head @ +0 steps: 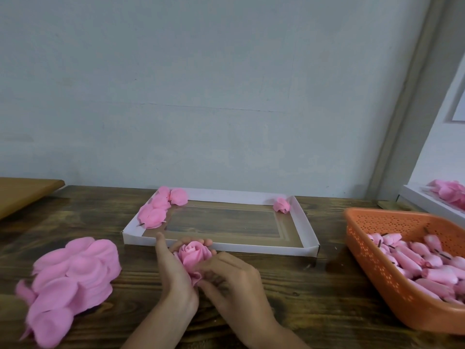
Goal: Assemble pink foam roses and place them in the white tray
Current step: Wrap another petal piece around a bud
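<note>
The left hand's fingers curl round the far side of a pink foam rose, thumb raised on its left, so the left hand cups the bloom. The right hand has its fingers bent in at the rose's base and appears to pinch the lowest petal there; whether a stem pokes out below is hidden by the hands. The bloom faces up and slightly toward the white tray, its base pointing back toward the person.

The rose sits just in front of the tray's near wall, toward the tray's left end, apart from it. The tray's long axis runs left to right, so the coming move is judged to be a short lift forward over that wall. The left hand is the nearer one to the tray and already wraps the bloom.

Inside the tray, a cluster of finished roses fills the far-left corner and a single rose lies in the far-right corner. Left of the tray lies a pile of loose petals; right of it, an orange basket holds rolled buds
</note>
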`<action>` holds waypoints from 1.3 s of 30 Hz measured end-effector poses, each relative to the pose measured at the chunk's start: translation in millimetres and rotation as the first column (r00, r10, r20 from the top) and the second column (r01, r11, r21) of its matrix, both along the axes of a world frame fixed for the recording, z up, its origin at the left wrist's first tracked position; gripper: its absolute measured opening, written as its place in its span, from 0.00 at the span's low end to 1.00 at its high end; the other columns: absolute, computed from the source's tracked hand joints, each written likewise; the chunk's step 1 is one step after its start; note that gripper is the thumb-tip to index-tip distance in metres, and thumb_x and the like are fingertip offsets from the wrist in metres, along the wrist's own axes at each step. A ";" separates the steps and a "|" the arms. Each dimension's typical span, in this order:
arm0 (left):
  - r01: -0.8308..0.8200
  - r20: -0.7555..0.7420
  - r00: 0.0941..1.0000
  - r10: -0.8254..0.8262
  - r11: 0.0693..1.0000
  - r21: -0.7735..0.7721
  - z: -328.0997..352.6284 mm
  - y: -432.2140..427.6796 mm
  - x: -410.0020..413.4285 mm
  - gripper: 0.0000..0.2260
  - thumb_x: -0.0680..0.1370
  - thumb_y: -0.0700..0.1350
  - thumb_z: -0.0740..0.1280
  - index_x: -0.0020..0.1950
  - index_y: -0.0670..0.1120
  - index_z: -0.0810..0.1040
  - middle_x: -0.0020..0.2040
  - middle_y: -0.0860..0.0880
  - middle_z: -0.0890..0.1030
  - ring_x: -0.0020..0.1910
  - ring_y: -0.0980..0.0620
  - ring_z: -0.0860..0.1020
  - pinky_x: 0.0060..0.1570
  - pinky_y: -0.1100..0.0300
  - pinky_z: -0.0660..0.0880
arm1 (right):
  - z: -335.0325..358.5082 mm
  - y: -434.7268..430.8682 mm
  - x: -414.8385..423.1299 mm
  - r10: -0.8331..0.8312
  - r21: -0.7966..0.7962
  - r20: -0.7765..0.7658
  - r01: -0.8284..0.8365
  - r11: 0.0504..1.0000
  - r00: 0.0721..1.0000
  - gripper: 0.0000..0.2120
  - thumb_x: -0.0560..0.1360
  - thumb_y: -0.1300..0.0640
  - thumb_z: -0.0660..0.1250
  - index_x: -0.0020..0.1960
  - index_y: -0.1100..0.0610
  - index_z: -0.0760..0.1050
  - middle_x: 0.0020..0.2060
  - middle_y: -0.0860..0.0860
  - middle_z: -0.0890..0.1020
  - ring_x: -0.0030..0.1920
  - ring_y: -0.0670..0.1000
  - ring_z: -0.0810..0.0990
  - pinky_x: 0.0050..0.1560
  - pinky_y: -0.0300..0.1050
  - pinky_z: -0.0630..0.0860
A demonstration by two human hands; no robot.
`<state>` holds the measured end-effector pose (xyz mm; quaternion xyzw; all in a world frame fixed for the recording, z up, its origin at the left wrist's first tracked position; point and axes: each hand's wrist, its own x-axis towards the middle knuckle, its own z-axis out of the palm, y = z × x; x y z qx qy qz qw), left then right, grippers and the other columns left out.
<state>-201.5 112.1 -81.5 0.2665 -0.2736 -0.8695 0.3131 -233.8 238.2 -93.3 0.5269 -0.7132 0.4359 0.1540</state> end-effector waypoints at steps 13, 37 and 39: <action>0.036 -0.009 0.999 -0.036 0.996 -0.077 5.0 4.6 1.8 0.32 0.81 0.69 0.57 0.49 0.39 0.80 0.39 0.40 0.85 0.33 0.46 0.84 0.36 0.55 0.83 | -6.0 -0.7 -4.6 0.058 -0.113 0.079 -0.049 0.992 0.995 0.11 0.72 0.60 0.77 0.52 0.50 0.84 0.47 0.43 0.83 0.48 0.42 0.83 0.47 0.44 0.83; 0.136 -0.055 0.987 -0.151 0.966 -0.219 2.7 7.9 -0.5 0.35 0.81 0.68 0.58 0.31 0.42 0.83 0.38 0.40 0.84 0.35 0.44 0.85 0.38 0.54 0.82 | 5.5 6.8 -15.9 -0.186 0.005 -0.109 0.188 0.982 0.976 0.12 0.74 0.42 0.75 0.53 0.45 0.79 0.44 0.40 0.75 0.40 0.42 0.75 0.37 0.41 0.74; 0.147 -0.049 0.986 -0.160 0.966 -0.213 5.4 8.4 0.0 0.35 0.81 0.69 0.57 0.30 0.42 0.82 0.37 0.40 0.83 0.34 0.43 0.84 0.38 0.54 0.81 | 6.3 7.5 -18.1 -0.202 0.008 -0.106 0.204 0.979 0.974 0.12 0.74 0.40 0.74 0.49 0.47 0.78 0.40 0.38 0.71 0.38 0.40 0.70 0.36 0.40 0.71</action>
